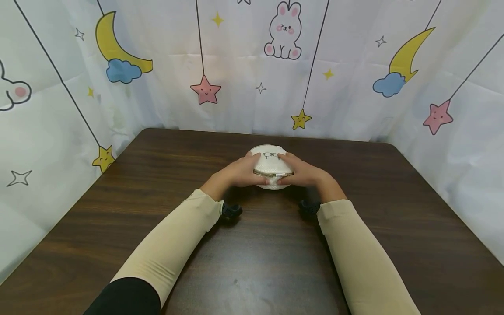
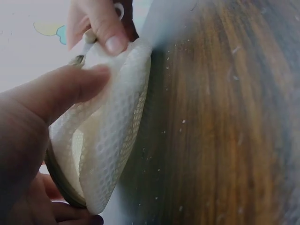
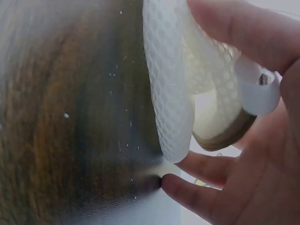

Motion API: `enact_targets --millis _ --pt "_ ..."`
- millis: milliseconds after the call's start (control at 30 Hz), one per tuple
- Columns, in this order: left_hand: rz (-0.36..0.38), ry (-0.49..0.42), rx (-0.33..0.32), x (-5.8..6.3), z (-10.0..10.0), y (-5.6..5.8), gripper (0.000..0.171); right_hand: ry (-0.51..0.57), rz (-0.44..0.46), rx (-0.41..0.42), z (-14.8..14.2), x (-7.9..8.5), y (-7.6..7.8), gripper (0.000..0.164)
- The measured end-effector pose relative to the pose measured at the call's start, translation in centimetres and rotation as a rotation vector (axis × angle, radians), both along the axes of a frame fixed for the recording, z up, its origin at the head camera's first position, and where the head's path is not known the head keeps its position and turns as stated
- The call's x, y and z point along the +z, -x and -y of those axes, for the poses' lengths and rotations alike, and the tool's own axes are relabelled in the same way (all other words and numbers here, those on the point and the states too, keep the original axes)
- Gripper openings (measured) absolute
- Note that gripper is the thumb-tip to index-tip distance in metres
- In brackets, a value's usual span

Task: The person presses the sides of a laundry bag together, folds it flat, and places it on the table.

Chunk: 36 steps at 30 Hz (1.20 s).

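A round white mesh laundry bag [image 1: 272, 165] stands near the far edge of the table, a small line drawing on its upper side. My left hand [image 1: 243, 172] grips its left side, and my right hand [image 1: 306, 171] grips the right, with both thumbs at the front below the zipper [image 1: 272, 174]. In the left wrist view, the left thumb [image 2: 86, 84] presses the honeycomb mesh [image 2: 115, 126], and a gap shows between the layers. The right wrist view shows fingers behind the bag and a white plastic piece [image 3: 258, 89] by the thumb.
The dark wood table [image 1: 256, 258] extends around the bag. A white curtain [image 1: 244, 48] printed with moons, stars and rabbits hangs behind the table and along both sides. Black straps [image 1: 231, 211] sit at the wrists.
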<state>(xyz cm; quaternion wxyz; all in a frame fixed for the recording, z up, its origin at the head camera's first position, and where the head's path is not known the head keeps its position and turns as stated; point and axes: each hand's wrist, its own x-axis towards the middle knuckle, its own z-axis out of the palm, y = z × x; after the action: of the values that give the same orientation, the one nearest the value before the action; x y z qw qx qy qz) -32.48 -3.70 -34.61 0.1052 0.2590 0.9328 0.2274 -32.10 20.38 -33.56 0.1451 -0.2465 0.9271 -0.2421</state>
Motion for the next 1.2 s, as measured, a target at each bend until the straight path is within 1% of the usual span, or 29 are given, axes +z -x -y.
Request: enact_targets --millis 100,300,467,600,700,800,933,1033,1100,1200 --pt "-0.032 0.033 0.016 -0.1 -0.2 0.1 0.094 -0.011 -0.041 0.012 0.1 0.0 0.1 0.088" --pt "-0.098 0.069 0.047 -0.4 -0.7 0.2 0.082 -0.073 -0.090 -0.011 0.5 -0.2 0.3 0.082" --pt "-0.158 0.108 0.054 -0.3 -1.1 -0.1 0.072 -0.107 -0.083 -0.035 0.6 -0.3 0.3 0.081" --pt "-0.179 0.131 0.046 -0.2 -1.0 -0.3 0.074 -0.093 -0.035 -0.027 0.5 -0.2 0.1 0.086" --pt "-0.167 0.133 0.037 -0.2 -0.7 -0.2 0.079 -0.059 0.022 -0.019 0.3 -0.1 0.0 0.092" --pt "-0.122 0.123 0.030 -0.2 -0.3 -0.2 0.086 -0.039 0.067 -0.017 0.3 0.0 -0.2 0.094" --pt "-0.037 0.101 0.019 0.1 -0.1 -0.2 0.093 -0.024 0.103 -0.029 0.3 0.2 -0.2 0.085" --pt "0.006 0.060 0.021 0.4 0.1 -0.3 0.085 -0.009 0.117 -0.035 0.0 0.2 -0.2 0.079" --pt "0.007 0.029 0.021 0.5 0.2 -0.2 0.076 0.007 0.118 -0.040 -0.2 0.2 -0.1 0.078" --pt "-0.013 -0.010 0.016 0.6 0.3 -0.1 0.065 0.031 0.104 -0.047 -0.4 0.2 -0.1 0.081"
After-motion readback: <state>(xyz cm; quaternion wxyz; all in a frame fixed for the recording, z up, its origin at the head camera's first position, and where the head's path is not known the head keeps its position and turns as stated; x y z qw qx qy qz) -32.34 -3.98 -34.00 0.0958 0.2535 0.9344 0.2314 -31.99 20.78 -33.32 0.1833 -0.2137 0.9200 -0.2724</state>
